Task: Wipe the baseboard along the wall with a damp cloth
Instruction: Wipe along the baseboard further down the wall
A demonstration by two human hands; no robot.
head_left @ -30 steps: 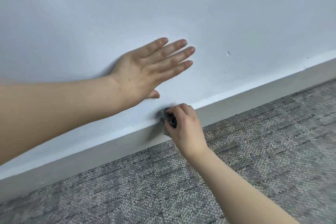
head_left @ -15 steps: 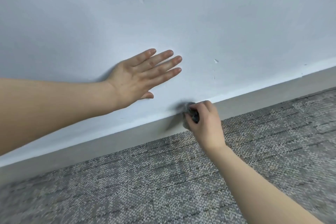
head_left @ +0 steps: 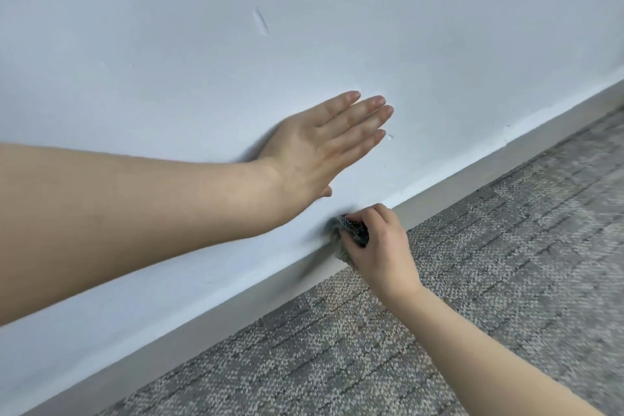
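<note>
Your left hand has slid right along the wall: palm flat, fingers straight and together, tips now at the small chip. Just below it, the cloth is bunched against the baseboard, pinched in your right hand, which has also moved right. Stroke is advancing; the stretch right of that hand likely remains. No writing or labels visible.

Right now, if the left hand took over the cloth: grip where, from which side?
Pinch the bunched end of the cloth that sticks out past the right hand's fingers, coming from the left hand's side along the wall. The right hand covers the rest, and the baseboard backs it, so likely only that end is free.
</note>
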